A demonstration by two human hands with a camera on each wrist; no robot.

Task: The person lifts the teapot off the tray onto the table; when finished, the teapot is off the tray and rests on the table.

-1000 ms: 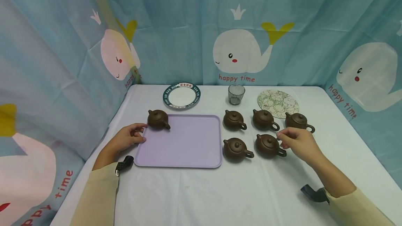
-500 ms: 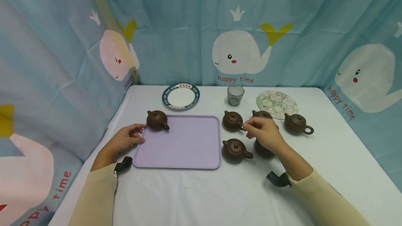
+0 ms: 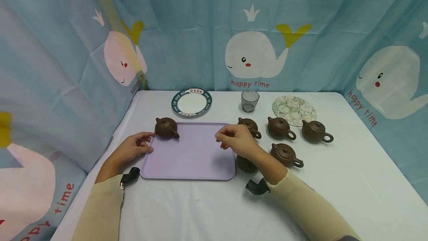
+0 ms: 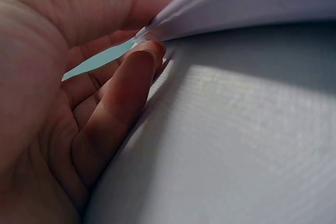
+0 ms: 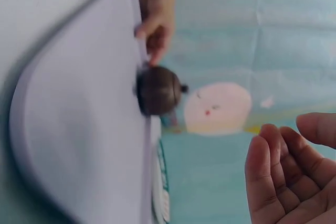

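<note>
My left hand (image 3: 133, 148) grips the left rim of a lilac tray (image 3: 187, 159); in the left wrist view the fingertips (image 4: 144, 59) meet at the tray's edge (image 4: 220, 9). A small dark brown teapot (image 3: 166, 128) sits at the tray's back left corner, its handle pointing right. My right hand (image 3: 235, 140) hangs over the tray's right edge, fingers loosely bent. Nothing shows between its fingertips (image 5: 258, 153) in the right wrist view. Below it a front teapot (image 3: 246, 164) is partly hidden by the hand and wrist.
Right of the tray stand more matching teapots, one (image 3: 249, 125) partly behind the right hand, others (image 3: 280, 127) (image 3: 285, 154) (image 3: 314, 131) farther right. Along the back lie a green-rimmed plate (image 3: 191, 102), a glass (image 3: 249, 100) and a round patterned mat (image 3: 294, 111). A blue curtain (image 3: 187, 47) surrounds the table.
My right hand has moved left, from beside the right-hand teapots across the others to over the tray's right edge. The left hand and the teapots stay in place.
</note>
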